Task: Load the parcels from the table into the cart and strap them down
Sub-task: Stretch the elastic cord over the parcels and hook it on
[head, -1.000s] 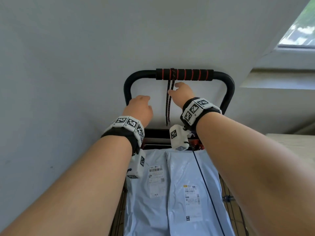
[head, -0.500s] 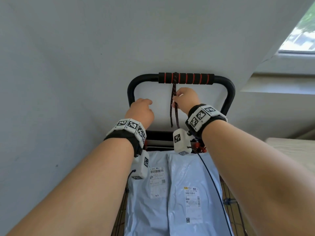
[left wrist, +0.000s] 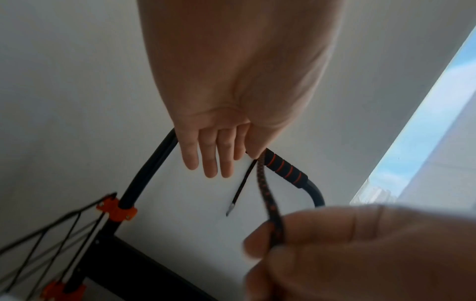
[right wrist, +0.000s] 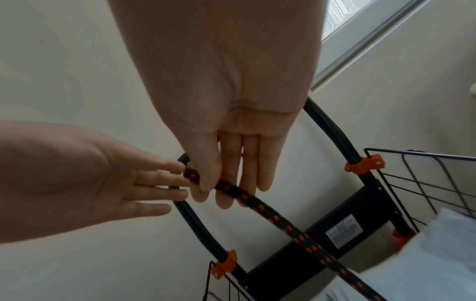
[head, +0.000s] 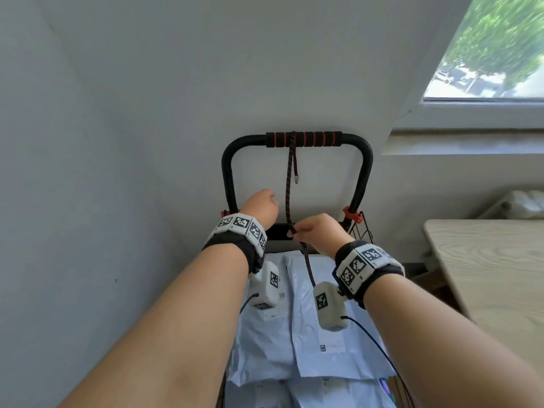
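A black cord with orange flecks (head: 290,184) hangs looped over the cart's foam-gripped black handle (head: 322,139). Its short end with a metal tip (head: 297,180) dangles free. My right hand (head: 295,232) pinches the long strand between thumb and fingers below the handle (right wrist: 208,187), and the cord (right wrist: 278,218) runs on down toward the parcels. My left hand (head: 263,206) hovers just left of the cord with straight fingers (left wrist: 213,167) and holds nothing. Light blue-grey mailer parcels (head: 294,340) lie stacked in the cart under my wrists.
The cart stands against a white wall (head: 147,113). Its black wire side (head: 360,231) is clipped on with orange brackets (head: 351,214). A pale wooden table (head: 485,275) is at the right, a window (head: 494,54) above it.
My right hand took hold of the cord near the handle and drew it down toward the parcels. The short end slid up and now hangs free. My left hand stays beside it, empty.
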Available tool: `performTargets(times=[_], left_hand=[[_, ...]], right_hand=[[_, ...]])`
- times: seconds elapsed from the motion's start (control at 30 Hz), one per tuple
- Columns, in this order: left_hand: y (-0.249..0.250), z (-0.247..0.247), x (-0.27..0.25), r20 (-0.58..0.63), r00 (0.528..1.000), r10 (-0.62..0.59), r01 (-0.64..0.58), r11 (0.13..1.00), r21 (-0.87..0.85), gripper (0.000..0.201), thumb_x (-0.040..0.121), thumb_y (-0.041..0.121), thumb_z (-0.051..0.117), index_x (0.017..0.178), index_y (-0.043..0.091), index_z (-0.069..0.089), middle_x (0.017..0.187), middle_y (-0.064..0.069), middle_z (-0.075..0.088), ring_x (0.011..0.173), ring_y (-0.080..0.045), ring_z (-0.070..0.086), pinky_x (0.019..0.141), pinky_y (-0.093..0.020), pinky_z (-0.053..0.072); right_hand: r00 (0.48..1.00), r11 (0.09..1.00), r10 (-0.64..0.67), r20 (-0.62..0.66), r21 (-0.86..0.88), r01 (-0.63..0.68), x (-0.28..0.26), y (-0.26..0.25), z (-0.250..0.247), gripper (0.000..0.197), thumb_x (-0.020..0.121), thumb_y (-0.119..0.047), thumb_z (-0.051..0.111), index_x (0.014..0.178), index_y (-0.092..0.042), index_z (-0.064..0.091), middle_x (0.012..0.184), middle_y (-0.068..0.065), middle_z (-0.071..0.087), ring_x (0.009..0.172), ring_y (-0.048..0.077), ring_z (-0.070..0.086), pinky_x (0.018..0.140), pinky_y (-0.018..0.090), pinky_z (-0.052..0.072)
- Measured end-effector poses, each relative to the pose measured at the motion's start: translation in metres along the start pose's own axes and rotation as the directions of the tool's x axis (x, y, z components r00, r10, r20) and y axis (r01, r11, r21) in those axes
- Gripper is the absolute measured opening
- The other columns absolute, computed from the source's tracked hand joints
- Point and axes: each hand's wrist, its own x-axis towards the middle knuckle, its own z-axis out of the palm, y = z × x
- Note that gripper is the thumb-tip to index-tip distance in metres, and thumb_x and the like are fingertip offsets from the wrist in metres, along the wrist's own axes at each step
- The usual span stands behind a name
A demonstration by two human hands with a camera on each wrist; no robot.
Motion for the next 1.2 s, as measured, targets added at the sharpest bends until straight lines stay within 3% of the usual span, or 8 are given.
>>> performTargets(times=[0.13,0.2,0.33,0.57,0.73,0.93,1.07,1.2], left_hand=[[0.005,0.007,-0.012,0.051,0.998,-0.037,0.045,0.984,-0.174,0.05,0.1,0.021,0.039,0.147,0.007,0.03,0.145,-0.012,0.045,0.131,-0.028,0.045,0.111,-0.036,0.034],[0.008,0.01,-0.016,0.064,0.998,-0.03,0.051,0.932,-0.358,0.05,0.098,0.019,0.043,0.144,0.004,0.033,0.114,-0.012,0.066,0.104,-0.026,0.062,0.102,-0.039,0.046],[0.015,-0.003,-0.024,-0.051,0.999,0.001,-0.025,0.879,-0.476,0.02,0.098,0.02,0.046,0.091,0.007,0.06,0.067,-0.001,0.058,0.061,-0.016,0.056,0.082,-0.037,0.054],[0.017,-0.025,-0.045,-0.138,0.99,0.026,-0.079,0.916,-0.394,0.024,0.099,0.015,0.04,0.099,0.007,0.063,0.06,-0.002,0.055,0.052,-0.015,0.053,0.059,-0.027,0.047],[0.008,-0.033,-0.061,-0.036,0.996,0.084,-0.091,0.933,-0.349,0.021,0.097,0.012,0.043,0.085,0.008,0.06,0.059,-0.004,0.056,0.055,-0.017,0.056,0.081,-0.034,0.052],[-0.019,-0.03,-0.078,-0.094,0.992,0.079,-0.109,0.92,-0.376,0.019,0.096,0.007,0.045,0.087,0.003,0.061,0.066,-0.008,0.063,0.054,-0.014,0.06,0.066,-0.025,0.054],[-0.031,-0.025,-0.09,-0.103,0.991,0.087,-0.111,0.959,-0.259,0.018,0.092,0.022,0.055,0.088,0.013,0.071,0.092,-0.007,0.074,0.088,-0.021,0.069,0.087,-0.033,0.055],[-0.036,-0.015,-0.103,-0.174,0.981,0.081,-0.109,0.982,-0.156,0.015,0.091,0.023,0.058,0.088,0.015,0.071,0.094,-0.004,0.073,0.084,-0.018,0.064,0.08,-0.026,0.05]], right_hand=[[0.985,0.97,-0.022,0.171,-0.234,0.062,-0.026,0.001,0.026,0.022,0.092,-0.022,0.062,0.11,-0.018,0.072,0.092,-0.009,0.065,0.084,0.007,0.053,0.08,0.02,0.043],[0.973,0.947,0.011,0.23,-0.316,0.064,-0.037,0.003,0.035,0.023,0.092,-0.022,0.06,0.112,-0.017,0.072,0.103,-0.002,0.068,0.085,0.009,0.053,0.085,0.023,0.047],[0.954,0.936,0.154,0.258,-0.346,-0.058,-0.06,0.015,0.044,0.017,0.09,-0.022,0.063,0.101,-0.016,0.074,0.093,0.004,0.066,0.083,0.017,0.058,0.078,0.022,0.047],[0.974,0.96,0.17,0.151,-0.246,-0.13,-0.075,0.014,0.054,0.019,0.091,-0.02,0.063,0.106,-0.018,0.074,0.102,0.0,0.07,0.087,0.012,0.057,0.078,0.02,0.043],[0.971,0.954,0.216,0.098,-0.235,-0.189,-0.085,0.016,0.056,0.02,0.093,-0.018,0.06,0.107,-0.015,0.074,0.104,0.002,0.072,0.101,0.017,0.065,0.091,0.027,0.051],[0.969,0.935,0.239,0.062,-0.285,-0.212,-0.096,0.019,0.057,0.025,0.092,-0.012,0.059,0.114,-0.016,0.07,0.112,0.003,0.07,0.103,0.018,0.065,0.093,0.029,0.052],[0.982,0.952,0.189,0.016,-0.247,-0.179,-0.095,0.015,0.051,0.029,0.091,-0.01,0.06,0.119,-0.015,0.067,0.121,0.006,0.064,0.11,0.02,0.063,0.097,0.032,0.05],[0.987,0.972,0.159,-0.019,-0.175,-0.159,-0.093,0.007,0.043,0.028,0.094,-0.012,0.055,0.12,-0.013,0.066,0.12,0.008,0.065,0.111,0.024,0.062,0.1,0.038,0.049]])
